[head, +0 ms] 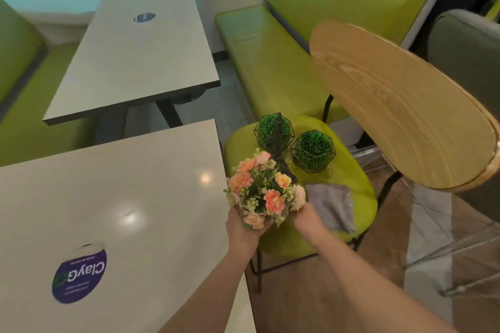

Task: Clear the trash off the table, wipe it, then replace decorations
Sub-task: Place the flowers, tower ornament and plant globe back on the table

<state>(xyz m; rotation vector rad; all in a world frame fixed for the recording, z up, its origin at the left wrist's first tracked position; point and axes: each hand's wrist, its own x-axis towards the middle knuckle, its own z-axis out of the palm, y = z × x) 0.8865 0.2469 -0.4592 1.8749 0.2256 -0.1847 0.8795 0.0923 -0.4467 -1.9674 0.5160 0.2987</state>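
A bouquet of peach and cream artificial flowers (263, 190) is held between both hands above the green chair seat (357, 184), just right of the near table's edge. My left hand (240, 227) cups its base from the left and my right hand (307, 217) grips it from the right. Behind the bouquet, two green moss balls in black wire frames (273, 130) (312, 150) and a small black Eiffel tower figure (278, 140) stand on the seat. A grey cloth (331, 204) lies on the seat beside my right hand. The near table (121, 197) is bare apart from a purple sticker (79, 276).
The chair's wooden backrest (405, 105) rises on the right. A second table (140, 54) stands beyond the near one, with green benches (270, 57) on both sides. A transparent chair frame (446, 238) stands on the wooden floor at the right.
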